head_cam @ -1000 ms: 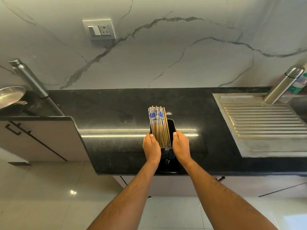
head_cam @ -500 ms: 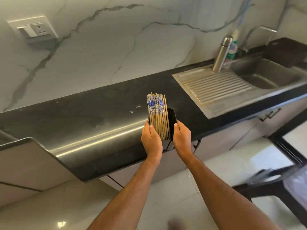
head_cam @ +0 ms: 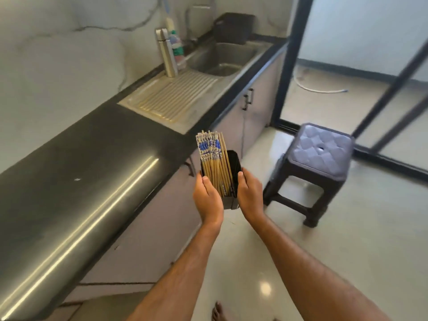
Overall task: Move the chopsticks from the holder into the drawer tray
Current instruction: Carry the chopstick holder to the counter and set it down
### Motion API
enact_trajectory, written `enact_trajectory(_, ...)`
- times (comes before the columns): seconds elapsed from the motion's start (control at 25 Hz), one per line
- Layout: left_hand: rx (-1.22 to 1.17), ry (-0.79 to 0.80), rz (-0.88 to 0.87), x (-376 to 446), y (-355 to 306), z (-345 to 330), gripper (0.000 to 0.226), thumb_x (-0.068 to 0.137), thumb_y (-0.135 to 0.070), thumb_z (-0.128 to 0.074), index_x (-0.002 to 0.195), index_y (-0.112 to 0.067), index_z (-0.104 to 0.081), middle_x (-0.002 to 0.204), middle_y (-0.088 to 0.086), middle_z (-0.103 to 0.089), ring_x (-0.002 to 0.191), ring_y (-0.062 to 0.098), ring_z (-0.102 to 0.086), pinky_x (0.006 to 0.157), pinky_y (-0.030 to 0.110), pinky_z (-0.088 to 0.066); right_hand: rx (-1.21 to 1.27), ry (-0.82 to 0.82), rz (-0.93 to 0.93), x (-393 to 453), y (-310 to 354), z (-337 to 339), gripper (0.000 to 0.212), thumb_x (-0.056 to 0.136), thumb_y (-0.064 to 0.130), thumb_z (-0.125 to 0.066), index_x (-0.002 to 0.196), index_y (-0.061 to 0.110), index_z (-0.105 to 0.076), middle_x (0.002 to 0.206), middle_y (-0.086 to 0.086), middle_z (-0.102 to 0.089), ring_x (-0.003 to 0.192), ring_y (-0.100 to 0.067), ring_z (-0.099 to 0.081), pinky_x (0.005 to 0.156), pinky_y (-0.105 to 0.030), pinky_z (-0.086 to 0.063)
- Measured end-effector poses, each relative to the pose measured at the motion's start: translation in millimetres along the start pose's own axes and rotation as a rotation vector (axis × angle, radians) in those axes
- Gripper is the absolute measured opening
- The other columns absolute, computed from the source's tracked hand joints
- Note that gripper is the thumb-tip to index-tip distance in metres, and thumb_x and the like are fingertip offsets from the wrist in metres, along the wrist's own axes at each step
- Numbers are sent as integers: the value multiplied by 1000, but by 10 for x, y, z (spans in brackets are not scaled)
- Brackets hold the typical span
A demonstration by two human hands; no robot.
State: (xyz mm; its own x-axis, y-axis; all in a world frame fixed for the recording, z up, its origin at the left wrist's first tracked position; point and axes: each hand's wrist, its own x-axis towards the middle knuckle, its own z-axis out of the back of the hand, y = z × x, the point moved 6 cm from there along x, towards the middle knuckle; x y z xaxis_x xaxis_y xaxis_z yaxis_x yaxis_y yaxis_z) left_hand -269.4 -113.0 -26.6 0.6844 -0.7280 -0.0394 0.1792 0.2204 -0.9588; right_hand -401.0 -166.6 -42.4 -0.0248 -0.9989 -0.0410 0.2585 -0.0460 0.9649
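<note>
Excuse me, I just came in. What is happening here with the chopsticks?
A person holds a black holder between the left hand and the right hand, in the air beside the dark counter. The chopsticks are all standing in the holder; none is taken out yet. No drawer tray is in view. A stool stands on the floor to the right, and the sink is further along the counter.

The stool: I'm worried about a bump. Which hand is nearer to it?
Right. The right hand grips the holder's side facing the stool, clear of it; the left hand grips the far side, by the counter.
</note>
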Motion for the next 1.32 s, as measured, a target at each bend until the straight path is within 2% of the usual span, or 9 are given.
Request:
enact_trajectory(0.12, 23, 145, -23, -542, -135, -705, 39, 110, -28, -30, 133, -16, -59, 122, 2, -67, 110, 16, -63, 94, 44, -57, -20, -172, -49, -99, -369, 919, 32, 109, 23, -38, 97, 13, -66, 84, -2, -69, 77, -14, -68, 64, -36, -59)
enact_trajectory(0.24, 44, 272, -57, -1143, -295, -1342, 39, 110, -27, -29, 131, -15, -60, 121, 4, -68, 108, 18, -64, 93, 44, -58, -38, -334, -55, -326, -630, 1824, 30, 109, 22, -37, 94, 21, -63, 79, 7, -66, 74, -6, -67, 58, -13, -51)
enact_trajectory(0.32, 57, 383, -79, -1675, -400, -1786, 40, 110, -26, -29, 132, -13, -59, 123, 6, -67, 109, 19, -64, 93, 42, -58, -42, -441, -100, -538, -843, 2502, 31, 109, 21, -36, 95, 17, -63, 81, 1, -67, 76, -14, -68, 64, -27, -58)
enact_trajectory(0.4, 57, 481, -115, -2298, -507, -2216, 40, 110, -24, -30, 135, -10, -58, 124, 3, -66, 107, 14, -63, 90, 21, -55, -44, -548, -141, -827, -1057, 3198, 32, 110, 21, -35, 98, 15, -64, 84, -5, -69, 78, -20, -69, 68, -43, -62)
enact_trajectory(0.52, 45, 593, -175, -3056, -619, -2696, 36, 110, -18, -33, 130, -6, -60, 112, 0, -65, 99, 11, -62, 69, -1, -41, -75, -688, -173, -1264, -1260, 3979, 31, 110, 25, -34, 103, 20, -63, 88, 2, -69, 77, -11, -68, 62, -23, -61)
enact_trajectory(0.68, 30, 841, -232, -4479, -789, -3308, 36, 110, -18, -33, 132, -10, -60, 114, -2, -65, 105, 13, -61, 71, 0, -42, -115, -929, -261, -2147, -1559, 5277, 31, 111, 26, -34, 106, 19, -64, 86, 10, -64, 76, -6, -66, 62, -23, -60)
enact_trajectory(1.04, 34, 1279, -361, -7170, -999, -4046, 37, 109, -22, -31, 129, -13, -61, 114, 0, -66, 101, 15, -63, 85, 30, -55, -146, -1378, -379, -4001, -1951, 7162, 30, 111, 28, -34, 105, 22, -63, 86, 16, -60, 76, 0, -64, 62, -10, -53)
enact_trajectory(1.24, 31, 1484, -431, -8297, -1059, -4335, 35, 108, -20, -33, 124, -13, -63, 111, -1, -68, 95, 8, -62, 75, 13, -45, -104, -1583, -487, -4759, -2115, 7807, 34, 110, 30, -35, 91, 16, -59, 80, 14, -60, 75, -11, -66, 62, -28, -63)
enact_trajectory(1.32, 17, 1588, -442, -8738, -1098, -4467, 35, 109, -22, -33, 125, -12, -63, 112, 2, -69, 97, 9, -63, 80, 20, -52, -79, -1661, -512, -5000, -2169, 8087, 36, 111, 28, -36, 91, 10, -61, 79, 4, -62, 77, -20, -67, 65, -41, -64)
